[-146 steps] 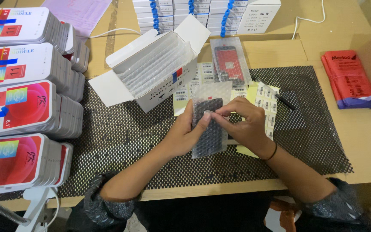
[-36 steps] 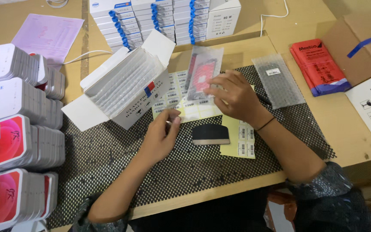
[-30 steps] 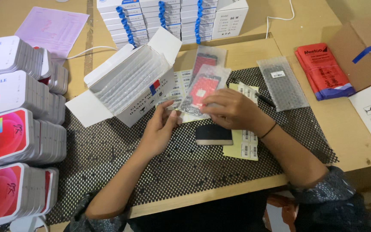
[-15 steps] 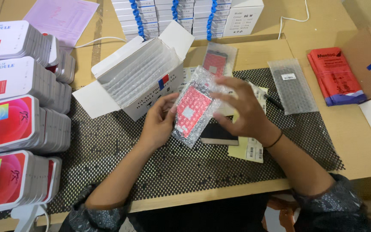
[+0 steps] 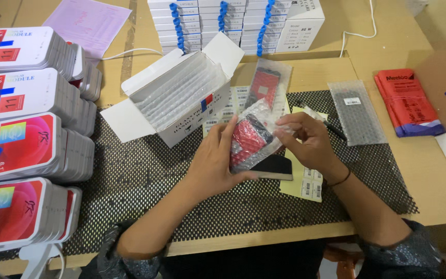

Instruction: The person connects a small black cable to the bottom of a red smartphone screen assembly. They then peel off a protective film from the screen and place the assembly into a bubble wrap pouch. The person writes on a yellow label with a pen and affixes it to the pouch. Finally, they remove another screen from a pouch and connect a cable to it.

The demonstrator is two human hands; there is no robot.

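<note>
I see my left hand (image 5: pixel 217 164) cupped around the lower left side of a bubble-wrap pouch (image 5: pixel 254 135), fingers closed against its back and thumb along its near edge. My right hand (image 5: pixel 308 140) pinches the pouch's upper right end between fingertips and thumb, so both hands grip the same pouch just above the black mesh mat (image 5: pixel 145 175), near the middle of the desk.

The pouch holds a flat red-and-black part; I cannot make out its details through the bubbles, and my left fingers hide its lower left corner. Its long axis runs diagonally, low end toward my left palm and high end toward the desk's far right.

Directly under the pouch lies a dark flat piece (image 5: pixel 273 167), partly hidden by my hands, touching a yellowish label sheet (image 5: pixel 305 183) that sticks out from under my right wrist. Just beyond my fingers, a second pouch with a red part (image 5: pixel 265 85) lies lengthwise toward the far edge. Left of it stands an open white box (image 5: pixel 174 95) packed with pouches. A long bubble-wrap pouch (image 5: pixel 357 111) lies to the right on the mat, red packets (image 5: pixel 406 103) past it. Stacked white cartons with red faces (image 5: pixel 19 139) fill the desk's left edge, cut off by the frame.
</note>
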